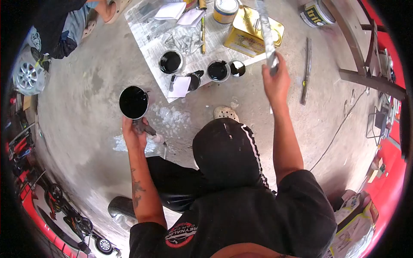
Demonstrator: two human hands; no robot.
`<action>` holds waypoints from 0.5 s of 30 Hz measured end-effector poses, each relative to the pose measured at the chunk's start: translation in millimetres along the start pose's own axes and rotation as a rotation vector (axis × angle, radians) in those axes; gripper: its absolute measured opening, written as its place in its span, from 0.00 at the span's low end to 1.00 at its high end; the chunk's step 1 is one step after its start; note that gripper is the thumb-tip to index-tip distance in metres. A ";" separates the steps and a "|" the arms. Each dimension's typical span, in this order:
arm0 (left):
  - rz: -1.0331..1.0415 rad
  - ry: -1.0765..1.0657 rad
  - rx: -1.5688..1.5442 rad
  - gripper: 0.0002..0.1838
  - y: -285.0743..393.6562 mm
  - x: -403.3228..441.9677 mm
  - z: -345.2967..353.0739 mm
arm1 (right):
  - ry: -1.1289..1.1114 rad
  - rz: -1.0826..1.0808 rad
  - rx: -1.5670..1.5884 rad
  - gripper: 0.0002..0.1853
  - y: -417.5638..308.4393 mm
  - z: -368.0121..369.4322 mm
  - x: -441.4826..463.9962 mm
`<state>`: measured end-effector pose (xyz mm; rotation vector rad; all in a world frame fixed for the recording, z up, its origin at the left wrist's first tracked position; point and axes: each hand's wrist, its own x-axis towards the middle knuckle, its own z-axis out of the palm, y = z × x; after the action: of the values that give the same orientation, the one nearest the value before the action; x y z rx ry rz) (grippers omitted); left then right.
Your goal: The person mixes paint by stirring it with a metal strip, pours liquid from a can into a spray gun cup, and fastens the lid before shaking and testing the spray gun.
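My left hand [136,136] is closed around the grey body of what looks like a paint spray gun [142,127], below its open cup of black paint [134,103]. Raised at the right, my right hand [276,79] grips the lower end of a long, flat, silvery stick [266,32], partly smeared by motion. That stick passes in front of a gold rectangular can [245,34]. Between my hands, black paint fills a large cup [170,62] and a smaller one [217,71]. Beside them are a small dark-filled cup [237,68] and another cup [194,81] near a folded white paper [180,87].
Newspaper [146,38] covers the floor under the cups, with a round tin [226,10], crumpled plastic [183,41] and a yellowish rod [203,32]. A metal bar [306,71] lies at right, near a dark frame [370,81]. Another person's foot [112,10] shows top left.
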<state>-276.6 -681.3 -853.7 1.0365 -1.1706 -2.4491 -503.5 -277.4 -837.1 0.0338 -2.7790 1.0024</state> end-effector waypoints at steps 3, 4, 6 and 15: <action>-0.044 0.048 0.005 0.18 -7.2 -4.1 -9.7 | -0.067 -0.044 0.128 0.28 -6.1 17.0 -43.7; -0.046 0.042 -0.015 0.18 -10.3 -4.3 -13.7 | -0.112 -0.055 0.178 0.27 -6.7 26.2 -58.9; -0.051 0.028 -0.054 0.17 -14.0 -4.3 -20.2 | -0.290 0.119 0.250 0.27 -4.1 50.4 -86.9; -0.054 0.018 -0.003 0.16 -9.3 -14.8 -6.3 | -0.456 0.337 0.258 0.27 17.4 107.1 -124.3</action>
<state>-260.7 -671.8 -856.0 1.1012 -1.1477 -2.4761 -400.7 -337.1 -951.6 -0.2023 -3.0998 1.6132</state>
